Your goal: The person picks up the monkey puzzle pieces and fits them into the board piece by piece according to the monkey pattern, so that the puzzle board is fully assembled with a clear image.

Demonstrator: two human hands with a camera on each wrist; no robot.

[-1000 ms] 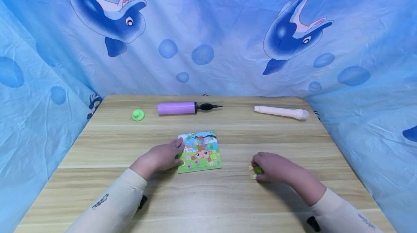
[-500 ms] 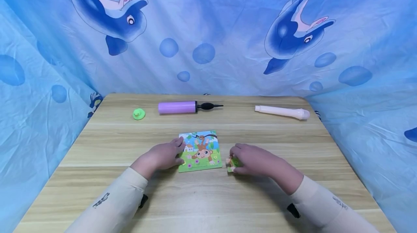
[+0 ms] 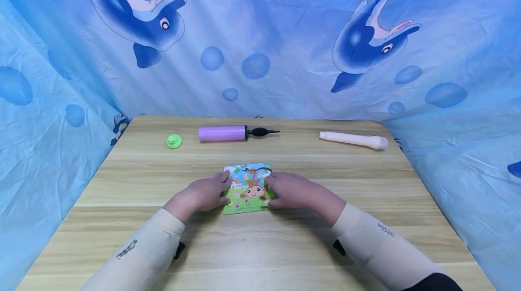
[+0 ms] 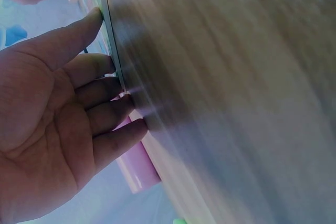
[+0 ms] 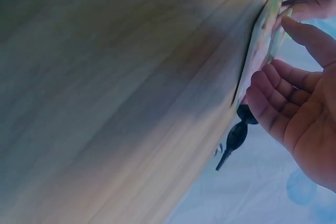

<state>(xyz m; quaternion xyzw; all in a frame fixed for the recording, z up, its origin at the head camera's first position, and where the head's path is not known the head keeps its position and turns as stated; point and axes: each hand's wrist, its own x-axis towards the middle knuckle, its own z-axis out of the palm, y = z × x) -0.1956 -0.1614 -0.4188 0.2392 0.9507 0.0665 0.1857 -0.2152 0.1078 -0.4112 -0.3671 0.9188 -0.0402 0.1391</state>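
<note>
A square picture puzzle (image 3: 245,191) with a cartoon monkey on it lies flat near the middle of the wooden table (image 3: 244,250). My left hand (image 3: 203,194) rests at its left edge, thumb and fingertips touching the border; the left wrist view has the fingers loosely extended there. Over the puzzle's lower right part, my right hand (image 3: 292,190) pinches a small green puzzle piece (image 3: 264,203) between thumb and fingers. In the right wrist view the piece stands slightly above the board, partly covered by the fingers of the right hand (image 5: 307,95).
Along the back of the table lie a green toy duck (image 3: 174,141), a purple hand pump (image 3: 223,133) with a black nozzle, and a pale pink microphone-shaped stick (image 3: 353,140). A blue dolphin-print curtain (image 3: 260,42) hangs behind the table and at both sides.
My right hand has moved left with the puzzle piece, from the table right of the puzzle to over its lower right part. My left hand has stayed at the left edge.
</note>
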